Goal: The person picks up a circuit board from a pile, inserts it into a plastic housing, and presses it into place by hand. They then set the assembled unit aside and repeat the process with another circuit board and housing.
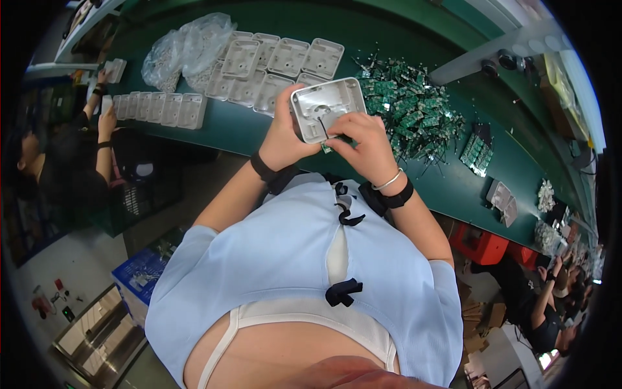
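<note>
Left hand [285,141] is gripping the case [343,94] near the bench [453,185] edge! Right hand [367,144] is pinching a black wire [321,125] inside

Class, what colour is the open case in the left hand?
The case is pale grey; the head view shows it.

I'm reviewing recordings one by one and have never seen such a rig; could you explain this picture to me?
No machine here: these are a person's two bare hands, pictured from above by a wide fisheye camera worn on the head, which bends straight edges. The left hand holds an open, light-grey plastic housing; the right hand is at its edge, fingers near a thin black wire. On the dark-green table lie more light-grey housings, clear plastic bags of small pale parts, and a heap of green circuit boards.
</note>
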{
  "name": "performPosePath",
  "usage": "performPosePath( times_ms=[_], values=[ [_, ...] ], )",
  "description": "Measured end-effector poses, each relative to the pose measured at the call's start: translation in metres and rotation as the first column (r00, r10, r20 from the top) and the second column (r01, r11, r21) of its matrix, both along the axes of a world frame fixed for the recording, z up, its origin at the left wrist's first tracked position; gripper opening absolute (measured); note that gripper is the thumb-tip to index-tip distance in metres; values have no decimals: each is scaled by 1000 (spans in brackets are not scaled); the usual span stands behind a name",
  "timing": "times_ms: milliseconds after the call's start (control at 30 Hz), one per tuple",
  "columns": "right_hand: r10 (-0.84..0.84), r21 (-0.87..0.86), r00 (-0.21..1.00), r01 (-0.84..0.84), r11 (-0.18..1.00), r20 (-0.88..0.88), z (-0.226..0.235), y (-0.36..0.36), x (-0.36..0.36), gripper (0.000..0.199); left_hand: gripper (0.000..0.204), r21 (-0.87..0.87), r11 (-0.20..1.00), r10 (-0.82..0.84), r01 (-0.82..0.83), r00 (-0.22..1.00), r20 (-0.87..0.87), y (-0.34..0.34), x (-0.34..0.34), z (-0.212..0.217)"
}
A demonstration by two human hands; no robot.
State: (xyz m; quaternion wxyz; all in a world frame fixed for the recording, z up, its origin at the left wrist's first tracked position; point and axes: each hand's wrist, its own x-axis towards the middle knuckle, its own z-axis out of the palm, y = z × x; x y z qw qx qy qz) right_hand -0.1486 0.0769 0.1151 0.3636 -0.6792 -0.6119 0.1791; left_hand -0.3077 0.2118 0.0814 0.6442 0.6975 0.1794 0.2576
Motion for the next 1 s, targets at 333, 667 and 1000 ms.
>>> performPosePath(
  times_ms=[333,667,1000],
  values=[
    [135,131,945,-180,975,299,-18,51,-15,22,104,-138,989,-53,49,998,-25,46,-18,-25],
    [9,-8,938,-7,1000,345,-39,-8,-10,17,81,615,789,247,3,914,-323,154,-36,-103],
    [-477,-153,732,608,779,486,-64,-231,41,16,110,662,731,654,-167,448,-609,238,-35,-142]
  ],
)
